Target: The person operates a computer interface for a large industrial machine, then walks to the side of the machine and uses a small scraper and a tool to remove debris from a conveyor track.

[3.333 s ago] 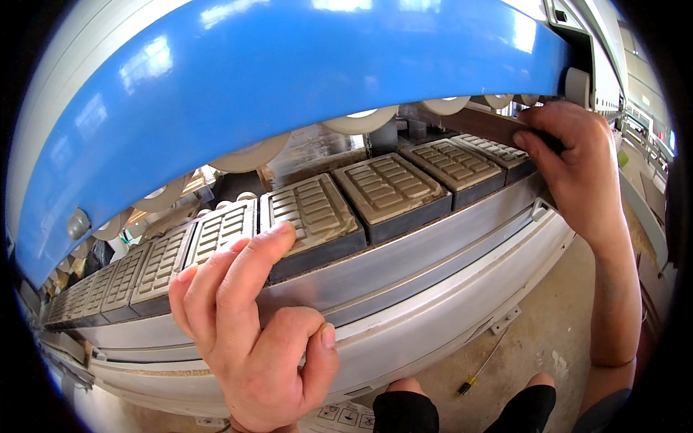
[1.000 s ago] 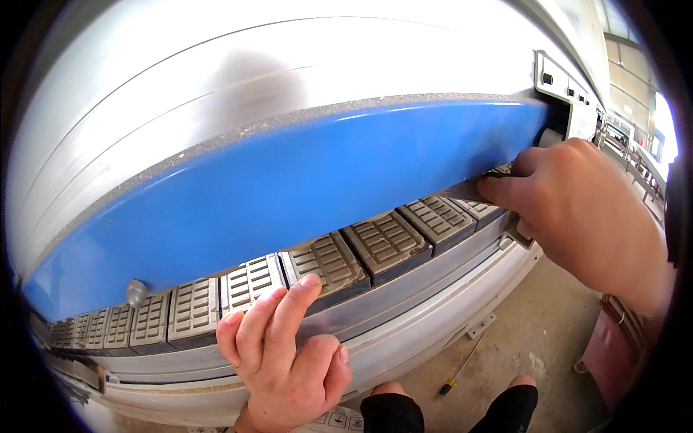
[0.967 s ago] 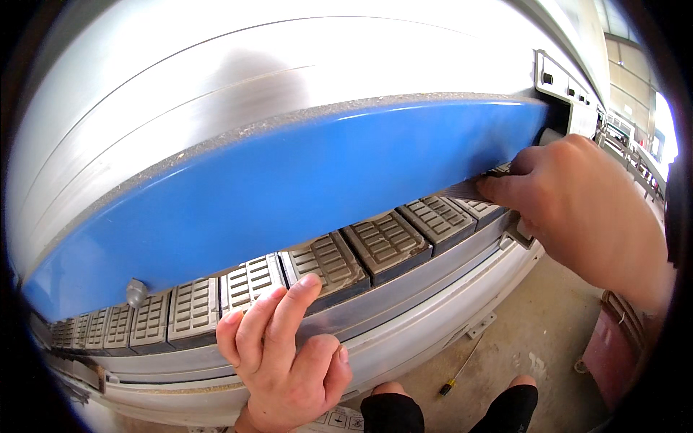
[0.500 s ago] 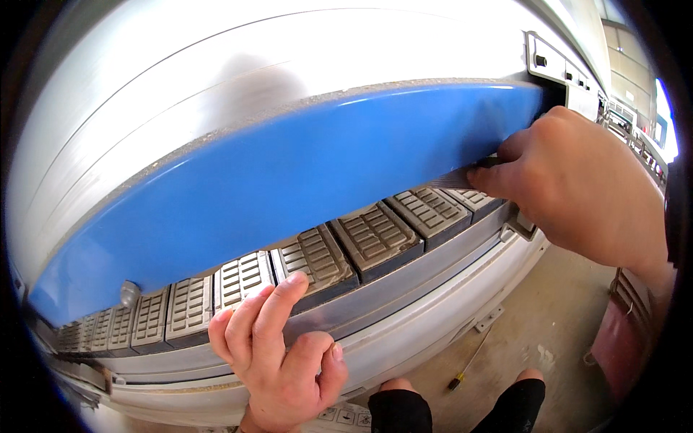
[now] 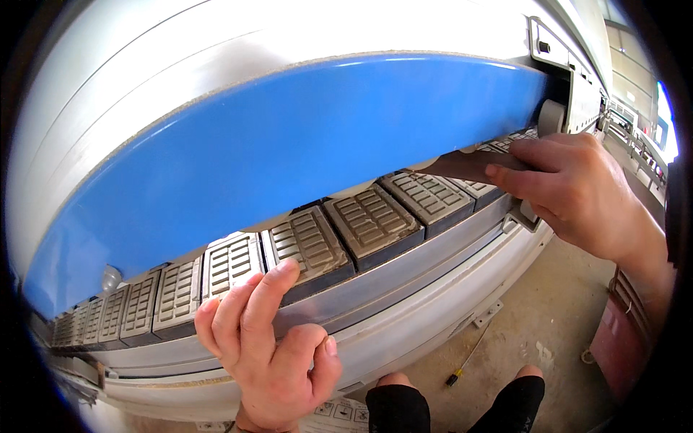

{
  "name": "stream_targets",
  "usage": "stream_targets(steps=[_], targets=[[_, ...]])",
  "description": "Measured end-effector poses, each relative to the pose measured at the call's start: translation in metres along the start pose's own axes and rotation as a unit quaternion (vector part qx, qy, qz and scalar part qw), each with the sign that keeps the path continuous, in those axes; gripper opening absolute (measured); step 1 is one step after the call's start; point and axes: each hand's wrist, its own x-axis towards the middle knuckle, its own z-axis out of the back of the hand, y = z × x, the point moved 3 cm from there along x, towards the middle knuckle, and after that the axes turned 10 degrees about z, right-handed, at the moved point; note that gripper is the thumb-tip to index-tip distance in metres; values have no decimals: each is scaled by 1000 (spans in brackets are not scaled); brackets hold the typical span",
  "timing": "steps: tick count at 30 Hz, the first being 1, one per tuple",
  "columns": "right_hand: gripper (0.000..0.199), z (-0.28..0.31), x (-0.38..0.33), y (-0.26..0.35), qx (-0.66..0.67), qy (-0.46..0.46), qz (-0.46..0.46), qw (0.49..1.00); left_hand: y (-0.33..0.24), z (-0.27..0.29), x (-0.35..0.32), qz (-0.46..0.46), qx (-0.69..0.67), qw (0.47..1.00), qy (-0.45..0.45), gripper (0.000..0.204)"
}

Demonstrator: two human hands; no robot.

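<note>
My right hand [image 5: 570, 191] pinches a thin, flat, dark strip [image 5: 469, 166] between thumb and fingers. The strip's far end reaches in under the long blue cover [image 5: 303, 137], just above a row of ribbed, grid-patterned pads [image 5: 372, 220]; its tip is hidden. My left hand [image 5: 271, 353] is at the metal rail [image 5: 390, 267] in front of the pads. Its longer fingers are stretched upward over the rail and one fingertip is near a pad, though contact is unclear. The index finger is bent towards the thumb, and I see nothing held there.
Pale rollers [image 5: 552, 119] show beneath the blue cover's edge. A bracket [image 5: 523, 216] sticks out of the machine's front at the right. On the floor lies a screwdriver [image 5: 455, 377], near my knees. A reddish panel [image 5: 621, 339] stands at the lower right.
My right hand has shifted right and a little down, and more of the strip shows. The blue cover sits higher in view, with rollers now visible under it. My left hand has barely moved.
</note>
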Motion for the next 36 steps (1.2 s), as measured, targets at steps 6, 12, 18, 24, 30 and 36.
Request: stream_targets(steps=[6, 12, 18, 24, 30, 36], targets=[[26, -14, -11, 1, -14, -44, 15, 999, 4, -2, 0, -5, 1, 1000, 2, 13], [26, -21, -16, 4, -35, -67, 26, 997, -3, -1, 1, 14, 22, 1000, -3, 15], [27, -25, -16, 4, -41, -80, 27, 996, -4, -2, 1, 20, 18, 1000, -6, 18], [28, -28, -18, 7, -38, -80, 9, 996, -3, -4, -1, 18, 28, 999, -18, 22], [32, -32, -22, 6, -52, -96, 28, 994, -5, -3, 1, 15, 34, 999, -23, 23], [35, -36, -24, 3, -52, -107, 43, 992, -5, -4, 1, 13, 34, 999, -21, 21]])
